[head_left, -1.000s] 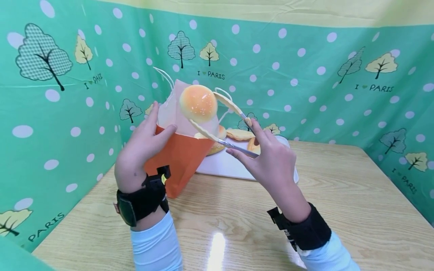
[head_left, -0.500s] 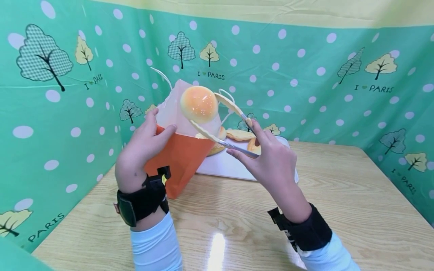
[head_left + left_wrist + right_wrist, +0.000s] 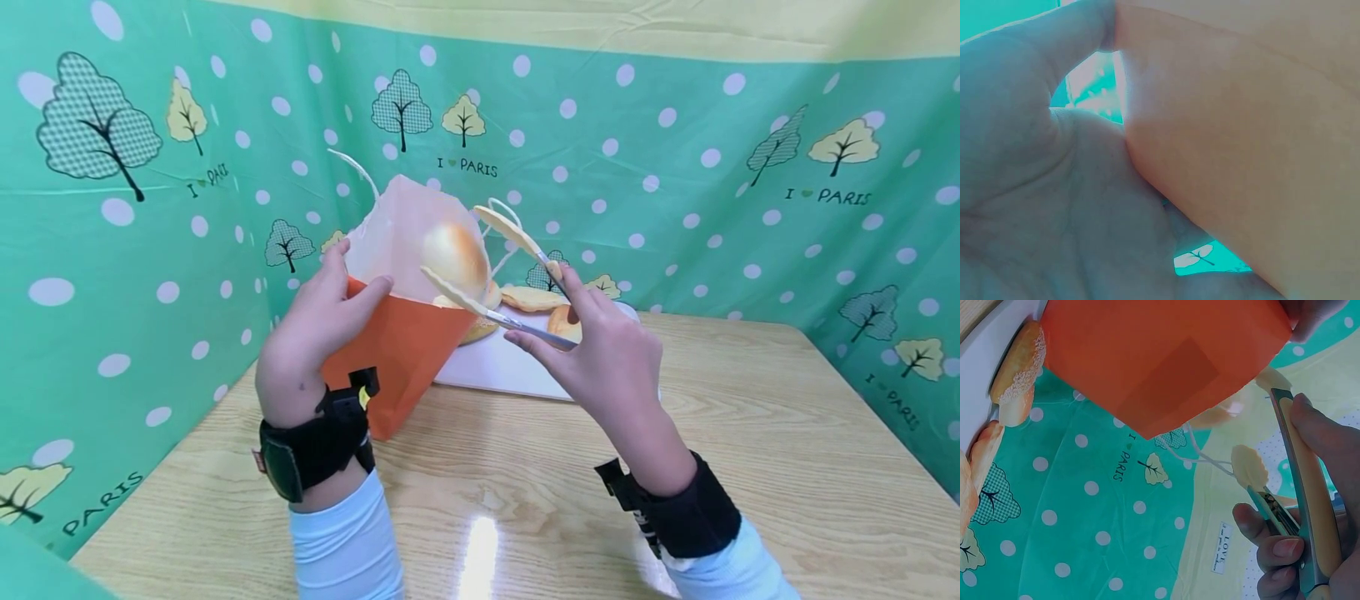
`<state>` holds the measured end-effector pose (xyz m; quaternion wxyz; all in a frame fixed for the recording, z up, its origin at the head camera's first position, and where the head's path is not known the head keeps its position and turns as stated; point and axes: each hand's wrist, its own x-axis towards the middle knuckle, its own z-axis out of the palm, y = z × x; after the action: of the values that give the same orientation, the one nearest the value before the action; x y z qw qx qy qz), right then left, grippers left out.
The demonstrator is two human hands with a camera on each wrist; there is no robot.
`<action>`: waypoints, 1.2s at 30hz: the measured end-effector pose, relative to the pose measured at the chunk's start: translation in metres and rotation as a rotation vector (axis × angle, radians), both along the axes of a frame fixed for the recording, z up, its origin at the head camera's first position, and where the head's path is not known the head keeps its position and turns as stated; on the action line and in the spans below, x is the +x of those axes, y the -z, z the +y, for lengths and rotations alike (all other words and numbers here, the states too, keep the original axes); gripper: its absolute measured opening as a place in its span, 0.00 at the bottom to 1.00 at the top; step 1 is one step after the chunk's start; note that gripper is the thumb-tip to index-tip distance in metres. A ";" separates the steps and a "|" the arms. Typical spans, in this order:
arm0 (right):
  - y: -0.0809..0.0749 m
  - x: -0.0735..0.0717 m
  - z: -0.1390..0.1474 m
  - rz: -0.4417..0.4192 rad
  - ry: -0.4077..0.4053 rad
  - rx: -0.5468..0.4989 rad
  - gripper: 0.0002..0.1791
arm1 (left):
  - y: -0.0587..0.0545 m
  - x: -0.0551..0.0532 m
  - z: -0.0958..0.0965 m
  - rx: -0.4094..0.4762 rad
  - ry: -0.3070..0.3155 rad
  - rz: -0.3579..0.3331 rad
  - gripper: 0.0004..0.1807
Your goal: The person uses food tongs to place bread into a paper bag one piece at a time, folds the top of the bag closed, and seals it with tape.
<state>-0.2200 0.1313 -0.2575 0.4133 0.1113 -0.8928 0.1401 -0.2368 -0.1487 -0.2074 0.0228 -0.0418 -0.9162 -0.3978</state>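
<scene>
In the head view an orange paper bag point(image 3: 397, 358) with a pale inside and white cord handles leans tilted on the table. My left hand point(image 3: 318, 312) grips its rim at the left, thumb along the front edge; in the left wrist view the bag's side point(image 3: 1229, 137) fills much of the frame. My right hand point(image 3: 611, 358) holds tongs point(image 3: 528, 327), whose pale scalloped tips stand spread apart at the bag's mouth. A round bun point(image 3: 457, 258), blurred and turned pale side out, is in the mouth against the inner wall, loose between the tips.
Behind the bag a white tray point(image 3: 495, 367) bears several breads, among them a flat pastry point(image 3: 532, 298) and a sesame roll point(image 3: 1019, 365). A green tree-print cloth point(image 3: 660, 167) walls the wooden table point(image 3: 712, 417) at the back and sides.
The bun, held between the tong tips before, has come free, rolled over and dropped lower into the bag's mouth. The tongs have spread a little. The left hand stays put.
</scene>
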 end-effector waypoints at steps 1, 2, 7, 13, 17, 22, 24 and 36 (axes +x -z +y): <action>0.000 0.000 0.000 0.000 0.000 -0.002 0.49 | 0.000 0.000 0.000 -0.004 -0.001 0.000 0.47; 0.000 0.000 0.000 -0.001 0.001 -0.003 0.49 | 0.000 0.001 0.000 -0.008 -0.002 -0.001 0.47; 0.001 0.000 0.001 -0.010 0.006 -0.004 0.49 | 0.000 0.001 0.001 -0.020 -0.015 -0.001 0.47; -0.001 -0.001 0.001 -0.002 0.002 -0.005 0.49 | 0.002 0.000 -0.004 -0.003 -0.034 0.004 0.47; -0.003 0.000 0.004 0.002 -0.001 -0.010 0.49 | 0.003 -0.002 -0.005 -0.002 -0.062 0.027 0.46; -0.009 0.001 0.012 0.034 -0.004 -0.045 0.47 | 0.004 -0.003 -0.005 -0.008 -0.094 0.045 0.45; -0.013 0.001 0.017 0.056 0.010 -0.077 0.46 | 0.004 -0.004 -0.005 -0.011 -0.102 0.048 0.45; -0.026 -0.011 0.072 -0.234 0.291 -0.168 0.52 | 0.005 -0.004 -0.006 -0.005 -0.151 0.083 0.45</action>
<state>-0.2308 0.2036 -0.2318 0.3303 -0.0710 -0.9266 0.1651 -0.2413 -0.1548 -0.2120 0.0908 0.0110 -0.9160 -0.3906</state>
